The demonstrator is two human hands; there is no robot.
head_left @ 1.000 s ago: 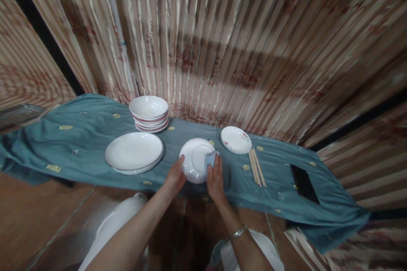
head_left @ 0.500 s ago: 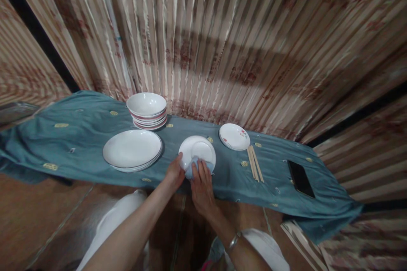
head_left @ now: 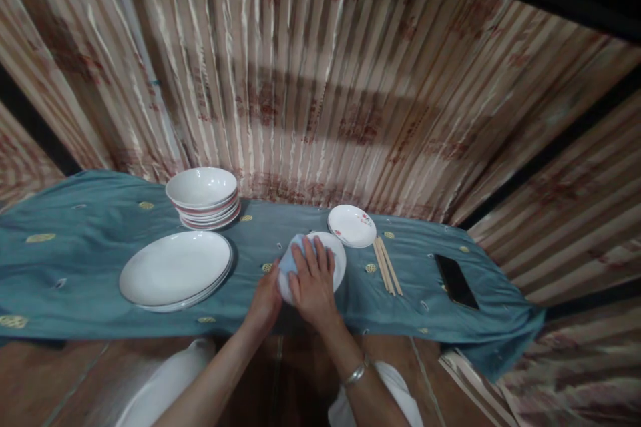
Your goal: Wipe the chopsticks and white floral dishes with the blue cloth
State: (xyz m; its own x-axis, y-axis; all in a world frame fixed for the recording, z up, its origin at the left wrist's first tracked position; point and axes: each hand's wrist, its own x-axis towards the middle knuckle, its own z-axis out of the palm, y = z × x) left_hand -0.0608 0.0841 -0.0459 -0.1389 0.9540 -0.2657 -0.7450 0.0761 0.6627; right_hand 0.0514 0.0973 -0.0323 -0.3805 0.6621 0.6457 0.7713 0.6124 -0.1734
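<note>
A small white plate (head_left: 338,261) is held near the front edge of the table, partly covered by a light blue cloth (head_left: 289,263). My left hand (head_left: 266,295) grips the plate's left rim, with the fingertips hidden beneath it. Pressed over the cloth, my right hand (head_left: 312,280) lies on the plate's face with its fingers spread, holding the cloth against it. Behind the plate and to its right sits a short stack of small floral plates (head_left: 352,225). Several wooden chopsticks (head_left: 387,267) lie beside that stack.
Large oval plates (head_left: 175,268) are stacked at the left front, with a stack of bowls (head_left: 201,189) behind them. A black phone (head_left: 456,280) lies at the right. The teal tablecloth (head_left: 270,230) covers the table, and a pleated curtain (head_left: 300,80) hangs behind.
My right hand and the cloth have moved from the plate's lower edge to its upper left, covering more of it. The camera view has shifted, so the table things appear further left and lower.
</note>
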